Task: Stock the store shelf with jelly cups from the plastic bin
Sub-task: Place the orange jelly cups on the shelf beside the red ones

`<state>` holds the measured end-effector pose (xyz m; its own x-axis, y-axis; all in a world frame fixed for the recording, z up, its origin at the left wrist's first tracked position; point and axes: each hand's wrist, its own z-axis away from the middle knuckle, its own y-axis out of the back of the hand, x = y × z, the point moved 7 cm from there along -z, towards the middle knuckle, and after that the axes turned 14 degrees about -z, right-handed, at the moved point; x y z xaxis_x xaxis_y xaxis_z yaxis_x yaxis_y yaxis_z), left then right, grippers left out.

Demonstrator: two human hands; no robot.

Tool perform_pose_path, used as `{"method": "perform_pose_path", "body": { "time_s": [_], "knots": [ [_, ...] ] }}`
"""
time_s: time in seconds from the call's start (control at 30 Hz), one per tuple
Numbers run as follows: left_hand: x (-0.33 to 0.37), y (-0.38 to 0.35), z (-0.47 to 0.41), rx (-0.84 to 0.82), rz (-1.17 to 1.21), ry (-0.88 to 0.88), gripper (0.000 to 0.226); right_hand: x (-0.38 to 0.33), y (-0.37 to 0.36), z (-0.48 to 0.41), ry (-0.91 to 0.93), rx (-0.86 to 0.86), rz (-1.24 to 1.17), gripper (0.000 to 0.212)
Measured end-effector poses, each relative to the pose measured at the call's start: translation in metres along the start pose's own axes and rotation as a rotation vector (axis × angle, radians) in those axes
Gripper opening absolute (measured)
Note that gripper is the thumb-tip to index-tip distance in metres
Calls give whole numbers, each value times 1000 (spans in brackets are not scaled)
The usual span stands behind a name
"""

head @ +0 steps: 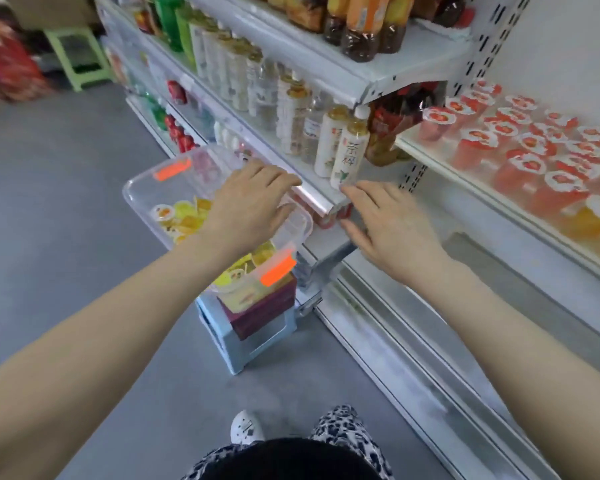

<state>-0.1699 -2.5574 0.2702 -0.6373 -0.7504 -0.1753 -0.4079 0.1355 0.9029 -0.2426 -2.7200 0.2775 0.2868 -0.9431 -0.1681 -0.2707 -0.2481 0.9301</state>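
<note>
Patterned trousers (343, 427) and a white shoe (246, 427) sit lowest in view, with both bare forearms reaching away from them. Palm down, the left hand (250, 206) hovers over the clear plastic bin (136, 199), its fingers close together, loosely bent and gripping nothing; whether they touch the rim I cannot tell. Yellow jelly cups (177, 216) lie in the bin just left of those fingers and under the wrist. An orange latch (278, 270) shows near the wrist, and the bin rests on a maroon box (260, 306) on a pale blue stool (257, 341). Also palm down, the right hand (385, 220) has straight fingers, thumb spread apart, its fingertips just beside the base of a tea bottle (349, 157). Well right of those fingers, red jelly cups (520, 157) stand in rows on the store shelf (471, 188).
</note>
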Motion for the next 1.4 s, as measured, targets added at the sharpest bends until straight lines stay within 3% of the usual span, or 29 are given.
{"method": "perform_pose_path", "body": {
  "time_s": [0.17,0.4,0.67,0.87,1.2,1.4],
  "knots": [
    [-64,-44,64,-122,35,188,35,-55,-76,-29,53,-101,-156,47],
    [-130,-117,117,-368,64,430,39,-75,-187,-60,116,-432,-233,50],
    [-181,-164,102,-386,71,580,36,-57,-279,-127,102,-644,-297,50],
    [-202,-189,110,-363,75,693,29,-87,-361,-160,102,-820,-422,56],
    [-204,-193,111,-317,3,645,24,-108,-404,-169,121,-810,-542,59],
    [-210,-223,88,-677,-17,583,49,-55,-371,-186,16,-682,-499,42]
  ]
}}
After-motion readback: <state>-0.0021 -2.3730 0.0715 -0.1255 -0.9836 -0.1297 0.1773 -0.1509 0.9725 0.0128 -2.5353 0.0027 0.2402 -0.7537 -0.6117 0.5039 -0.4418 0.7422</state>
